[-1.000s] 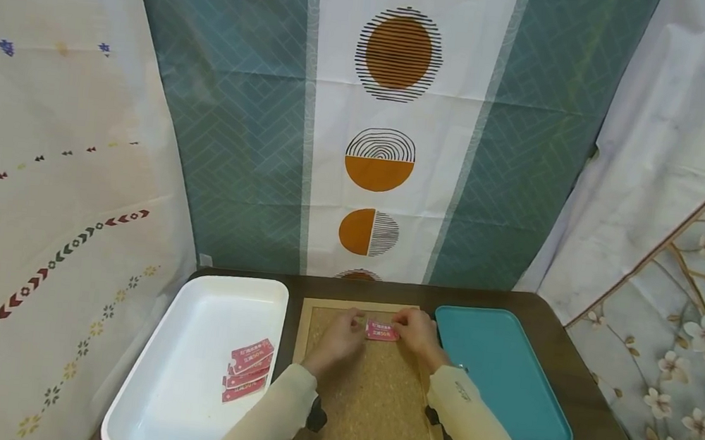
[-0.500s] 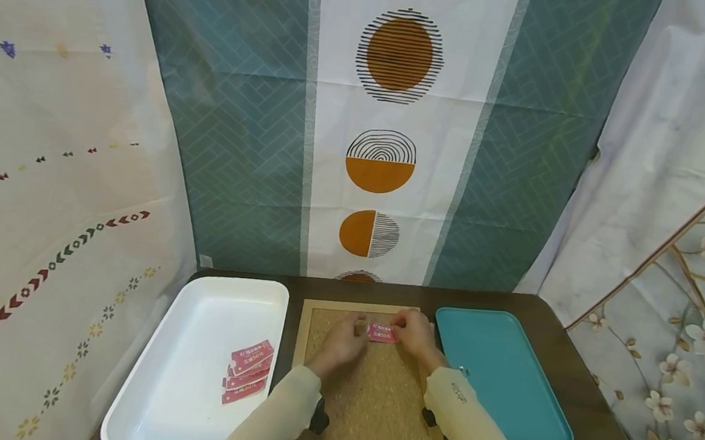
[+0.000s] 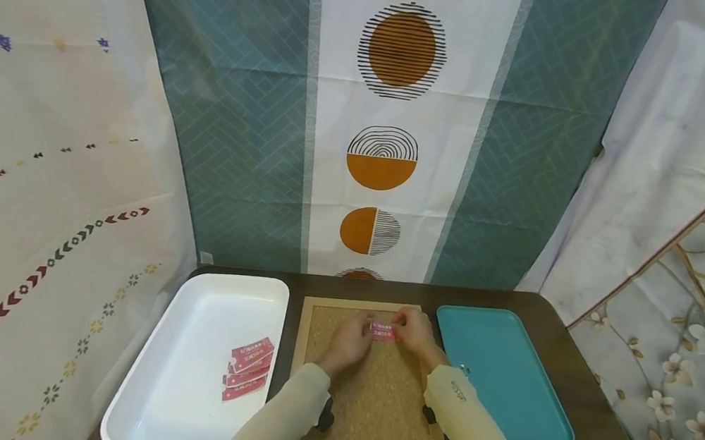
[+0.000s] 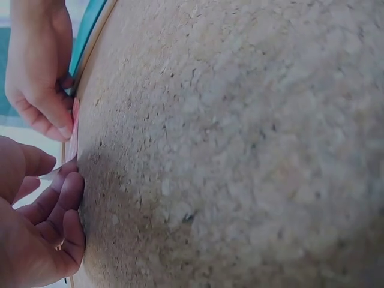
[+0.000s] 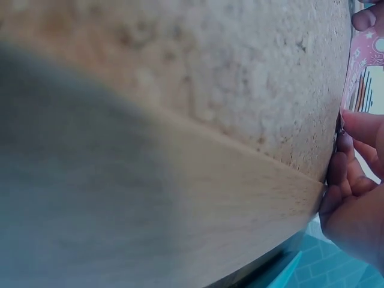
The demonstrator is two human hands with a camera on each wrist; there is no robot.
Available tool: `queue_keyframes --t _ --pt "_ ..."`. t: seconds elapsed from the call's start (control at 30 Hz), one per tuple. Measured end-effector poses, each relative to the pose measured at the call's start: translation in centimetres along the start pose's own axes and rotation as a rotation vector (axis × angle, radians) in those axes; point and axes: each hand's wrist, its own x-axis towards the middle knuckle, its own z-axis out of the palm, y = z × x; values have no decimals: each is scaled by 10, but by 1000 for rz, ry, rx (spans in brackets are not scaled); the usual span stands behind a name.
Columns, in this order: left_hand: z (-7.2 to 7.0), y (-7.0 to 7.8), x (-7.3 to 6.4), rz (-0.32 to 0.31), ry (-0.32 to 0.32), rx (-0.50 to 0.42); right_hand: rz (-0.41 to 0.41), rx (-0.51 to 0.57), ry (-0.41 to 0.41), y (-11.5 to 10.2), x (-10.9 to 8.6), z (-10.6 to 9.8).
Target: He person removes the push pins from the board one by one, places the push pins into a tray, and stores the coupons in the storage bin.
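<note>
A small pink paper coupon [image 3: 383,332] with white print is at the far end of a wood-framed corkboard [image 3: 376,399]. My right hand [image 3: 416,331] pinches its right end; the right wrist view shows thumb and fingertips on the paper's edge. At the other end, my left hand [image 3: 350,341] holds the coupon's left edge between thumb and curled fingers. A thin pale edge shows between those fingers in the left wrist view, where the coupon [image 4: 73,135] appears almost edge-on, close to the cork. Fingers hide both ends of the coupon.
On the left stands a white tray [image 3: 185,367] with several overlapping pink coupons [image 3: 248,368] near its right side. A teal tray [image 3: 506,376] lies right of the corkboard, partly behind my right forearm. Patterned curtains [image 3: 252,132] enclose the dark table [image 3: 600,428].
My left hand has moved slightly right, closer to the right hand, at the coupon's left end. The right hand and the coupon have barely shifted. The coupons in the white tray stay put.
</note>
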Motion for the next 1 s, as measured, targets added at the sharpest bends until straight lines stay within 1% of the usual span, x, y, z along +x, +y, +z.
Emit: queue_keyframes --t 0.1,0.27,0.33,0.5,0.63,0.73,0.87,1.0 --pt "1 2 1 4 10 6 -32 9 0 1 0 0" --pt "1 3 2 -22 8 -17 -67 28 8 1 -1 0" --pt "2 3 2 -19 13 -29 -84 23 18 1 -1 -1" --pt "2 2 3 -28 26 -60 -89 6 18 1 1 -2" --pt "1 3 2 -48 20 -65 -60 6 4 0 1 -1" --pt "1 3 2 -55 14 -46 -26 -6 -3 -1 1 0" --pt "2 3 2 -49 19 -34 16 -31 -8 -4 1 0" --pt "2 3 2 -61 16 -46 67 -16 -18 -6 1 1"
